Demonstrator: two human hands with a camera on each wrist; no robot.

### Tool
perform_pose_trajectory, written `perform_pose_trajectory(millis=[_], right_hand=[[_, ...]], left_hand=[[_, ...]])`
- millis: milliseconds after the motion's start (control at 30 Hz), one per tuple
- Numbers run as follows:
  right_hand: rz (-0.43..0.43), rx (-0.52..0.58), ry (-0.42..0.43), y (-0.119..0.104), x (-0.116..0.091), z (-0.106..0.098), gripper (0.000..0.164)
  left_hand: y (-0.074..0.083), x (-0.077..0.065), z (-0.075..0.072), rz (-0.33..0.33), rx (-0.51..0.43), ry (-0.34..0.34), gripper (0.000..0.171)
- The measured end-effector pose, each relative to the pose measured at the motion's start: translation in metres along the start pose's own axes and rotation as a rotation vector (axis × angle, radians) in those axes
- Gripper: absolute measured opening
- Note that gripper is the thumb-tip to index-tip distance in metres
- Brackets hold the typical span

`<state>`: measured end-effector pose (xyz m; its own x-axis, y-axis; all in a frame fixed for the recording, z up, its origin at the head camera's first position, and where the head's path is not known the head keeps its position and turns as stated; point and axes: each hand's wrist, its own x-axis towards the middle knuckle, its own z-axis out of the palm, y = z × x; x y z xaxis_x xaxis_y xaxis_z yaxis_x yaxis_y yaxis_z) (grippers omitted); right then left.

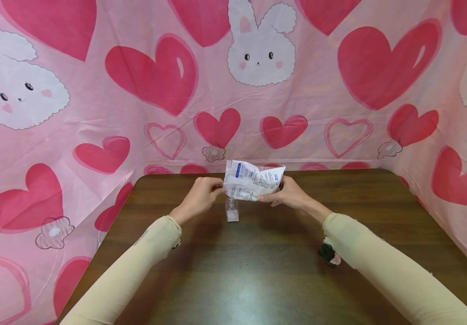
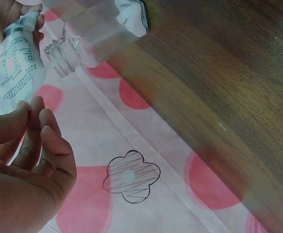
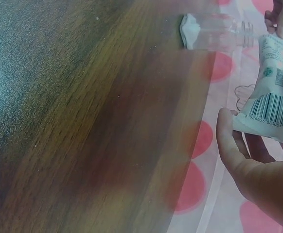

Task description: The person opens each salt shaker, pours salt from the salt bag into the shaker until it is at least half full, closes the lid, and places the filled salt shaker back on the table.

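A white printed packet (image 1: 249, 183) is held up between both hands, tilted over a small clear bottle (image 1: 232, 212). My right hand (image 1: 292, 194) grips the packet's right end, thumb on the near face and fingers behind. At the left edge, my left hand (image 1: 201, 196) pinches a corner between thumb and index finger; its other fingers are loosely bent in the left wrist view. The bottle stands uncapped on the table, its threaded neck (image 2: 62, 57) close under the packet. White powder (image 3: 190, 31) lies at its bottom. The packet's opening is hidden.
The dark wooden table (image 1: 233, 271) ends at its far edge just behind the bottle. A pink cloth (image 1: 253, 99) with hearts and rabbits hangs behind and at both sides. A small black and pink object (image 1: 329, 255) shows below the right sleeve.
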<state>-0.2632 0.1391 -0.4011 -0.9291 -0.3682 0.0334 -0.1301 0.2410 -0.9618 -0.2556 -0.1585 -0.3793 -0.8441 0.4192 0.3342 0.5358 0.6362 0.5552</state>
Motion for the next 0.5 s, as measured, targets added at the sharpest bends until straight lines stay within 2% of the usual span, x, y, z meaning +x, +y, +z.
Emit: perform_pose_trajectory(millis=[500], right_hand=[[0.0, 0.007, 0.002, -0.0019, -0.0001, 0.0009, 0.051]], left_hand=[[0.0011, -0.0006, -0.0015, 0.002, -0.003, 0.0, 0.007]])
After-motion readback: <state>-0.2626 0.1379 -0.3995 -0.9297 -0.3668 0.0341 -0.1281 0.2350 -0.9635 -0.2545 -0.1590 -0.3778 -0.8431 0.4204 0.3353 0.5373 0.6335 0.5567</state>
